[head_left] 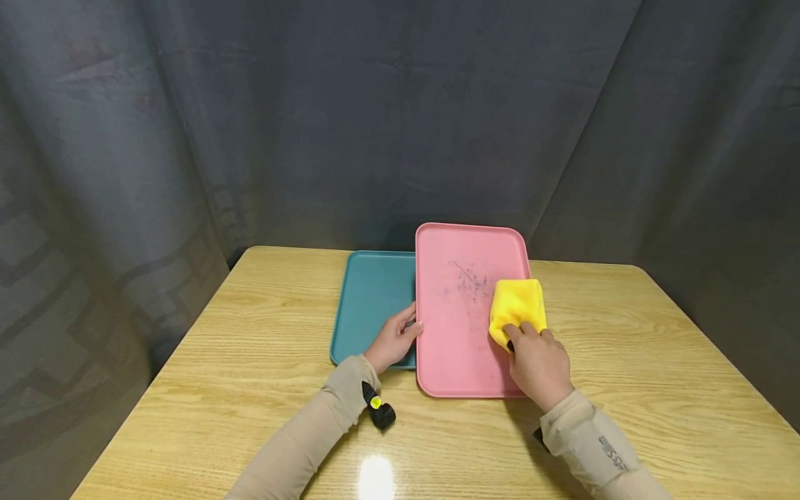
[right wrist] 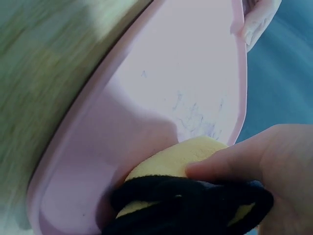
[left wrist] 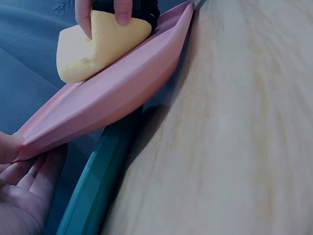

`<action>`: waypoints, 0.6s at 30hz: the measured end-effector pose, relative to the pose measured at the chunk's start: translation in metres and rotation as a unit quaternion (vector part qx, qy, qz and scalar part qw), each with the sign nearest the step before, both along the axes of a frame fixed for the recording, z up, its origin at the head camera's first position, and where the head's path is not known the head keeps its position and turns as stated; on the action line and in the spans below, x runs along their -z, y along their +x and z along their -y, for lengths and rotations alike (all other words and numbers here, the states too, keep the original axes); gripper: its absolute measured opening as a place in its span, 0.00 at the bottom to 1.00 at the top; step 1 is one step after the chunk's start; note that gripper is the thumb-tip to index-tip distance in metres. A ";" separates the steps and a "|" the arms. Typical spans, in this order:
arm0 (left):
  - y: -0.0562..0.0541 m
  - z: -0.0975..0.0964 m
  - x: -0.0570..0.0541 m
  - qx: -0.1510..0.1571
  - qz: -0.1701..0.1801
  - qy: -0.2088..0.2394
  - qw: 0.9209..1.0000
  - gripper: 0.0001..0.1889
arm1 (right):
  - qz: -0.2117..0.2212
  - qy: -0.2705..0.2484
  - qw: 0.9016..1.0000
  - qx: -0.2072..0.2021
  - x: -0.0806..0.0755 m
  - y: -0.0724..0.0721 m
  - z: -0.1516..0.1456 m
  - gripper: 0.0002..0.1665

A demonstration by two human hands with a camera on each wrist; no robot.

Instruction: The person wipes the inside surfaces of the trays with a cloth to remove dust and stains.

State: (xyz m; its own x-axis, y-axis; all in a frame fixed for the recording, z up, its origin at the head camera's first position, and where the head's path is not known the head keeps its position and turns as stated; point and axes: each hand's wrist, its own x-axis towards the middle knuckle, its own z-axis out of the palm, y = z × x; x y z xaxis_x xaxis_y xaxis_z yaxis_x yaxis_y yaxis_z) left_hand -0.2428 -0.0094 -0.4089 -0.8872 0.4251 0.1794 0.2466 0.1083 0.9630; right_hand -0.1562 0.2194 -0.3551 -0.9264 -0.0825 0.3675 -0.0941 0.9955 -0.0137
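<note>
A pink tray with dark scribbled marks near its middle is tilted, its left side raised over a teal tray. My left hand grips the pink tray's left rim, thumb on top and fingers beneath, as the left wrist view shows. In my right hand is a folded yellow cloth, pressed onto the pink tray's right side. A black strap shows beside the cloth in the right wrist view. The cloth lies right of the marks.
Both trays are on a light wooden table. Behind and beside it hang dark grey curtains. The pink tray overlaps the right part of the teal tray. Each wrist wears a black device over a beige sleeve.
</note>
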 end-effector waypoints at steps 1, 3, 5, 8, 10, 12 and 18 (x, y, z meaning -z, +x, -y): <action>0.001 0.000 -0.001 -0.001 0.001 0.000 1.000 0.27 | 0.002 0.000 1.000 0.001 0.000 0.000 0.000 0.21; 0.001 0.000 -0.001 -0.002 0.000 -0.002 1.000 0.27 | 0.004 -0.002 1.000 0.001 0.000 0.001 0.001 0.21; 0.001 0.000 -0.002 -0.002 0.000 -0.004 1.000 0.28 | 0.004 -0.002 1.000 0.001 0.000 0.002 0.001 0.21; 0.002 0.000 -0.001 0.000 -0.003 -0.007 1.000 0.28 | 0.005 -0.003 1.000 -0.002 0.000 0.002 0.002 0.20; 0.002 0.000 -0.001 0.001 0.002 -0.009 1.000 0.28 | 0.005 -0.004 1.000 -0.004 0.000 0.003 0.003 0.20; 0.002 0.001 -0.001 0.002 0.007 -0.010 1.000 0.28 | 0.005 -0.004 1.000 -0.007 0.000 0.003 0.004 0.20; 0.001 0.001 -0.001 0.004 0.013 -0.004 1.000 0.28 | -0.010 0.001 1.000 -0.021 0.001 0.005 0.007 0.19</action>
State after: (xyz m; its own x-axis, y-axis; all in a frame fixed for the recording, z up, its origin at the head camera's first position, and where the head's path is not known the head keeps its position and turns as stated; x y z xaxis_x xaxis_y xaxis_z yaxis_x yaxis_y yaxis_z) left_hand -0.2413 -0.0102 -0.4080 -0.8878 0.4342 0.1526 0.2226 0.1149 0.9681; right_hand -0.1510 0.2127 -0.3564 -0.9145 -0.1219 0.3859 -0.1360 0.9907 -0.0094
